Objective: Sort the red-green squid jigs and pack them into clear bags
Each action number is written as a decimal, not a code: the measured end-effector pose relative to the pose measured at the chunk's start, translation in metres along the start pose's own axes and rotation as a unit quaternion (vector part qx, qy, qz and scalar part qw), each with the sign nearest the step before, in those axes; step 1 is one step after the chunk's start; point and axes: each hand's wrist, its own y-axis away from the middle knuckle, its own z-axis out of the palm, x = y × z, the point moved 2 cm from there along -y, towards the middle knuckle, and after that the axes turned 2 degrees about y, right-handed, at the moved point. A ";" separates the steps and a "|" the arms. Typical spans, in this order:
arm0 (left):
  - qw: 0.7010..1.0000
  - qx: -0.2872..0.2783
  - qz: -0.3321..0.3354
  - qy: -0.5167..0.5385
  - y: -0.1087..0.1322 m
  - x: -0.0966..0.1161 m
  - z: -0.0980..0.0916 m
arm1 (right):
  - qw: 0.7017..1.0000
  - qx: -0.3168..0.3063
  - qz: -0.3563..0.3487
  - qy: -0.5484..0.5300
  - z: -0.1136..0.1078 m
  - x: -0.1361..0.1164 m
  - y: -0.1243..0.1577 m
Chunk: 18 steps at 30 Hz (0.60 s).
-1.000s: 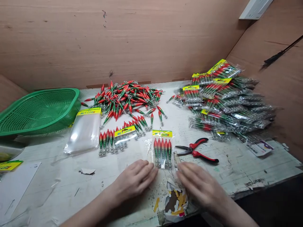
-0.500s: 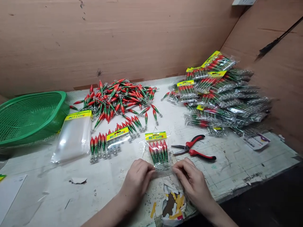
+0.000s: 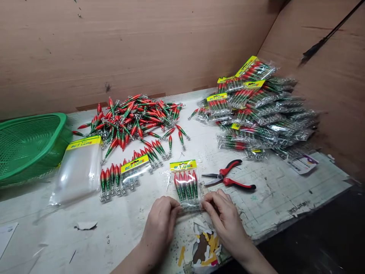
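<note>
A clear packet of red-and-green lures (image 3: 186,183) with a yellow header lies on the white worktable (image 3: 125,228) in front of me. My left hand (image 3: 160,224) pinches its lower left corner with curled fingers. My right hand (image 3: 225,217) pinches its lower right corner the same way. Red-handled pliers (image 3: 228,179) lie just right of the packet. A row of loose lures (image 3: 112,179) and an empty bag (image 3: 134,165) sit to its left.
A heap of loose lures (image 3: 134,120) lies at the back middle, a pile of filled packets (image 3: 256,110) at the back right. A stack of empty bags (image 3: 78,167) and a green basket (image 3: 28,144) are on the left. Wooden walls close the back and right.
Both hands went from lying flat below the packet to pinching its bottom corners. The view has drifted up and right, so everything sits lower and further left.
</note>
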 end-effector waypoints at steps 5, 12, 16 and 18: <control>0.990 -0.049 -0.129 -0.039 -0.003 0.004 0.001 | 0.997 0.051 0.023 0.047 0.011 -0.005 -0.003; 0.925 -0.205 -0.286 -0.141 -0.026 0.010 -0.002 | 0.991 0.065 0.060 0.100 0.021 -0.007 -0.008; 0.890 -0.266 -0.316 -0.194 -0.040 0.013 -0.011 | 0.989 0.057 0.103 0.095 0.018 -0.002 -0.014; 0.884 -0.262 -0.326 -0.210 -0.043 0.012 -0.016 | 0.990 0.056 0.121 0.053 0.014 0.001 -0.016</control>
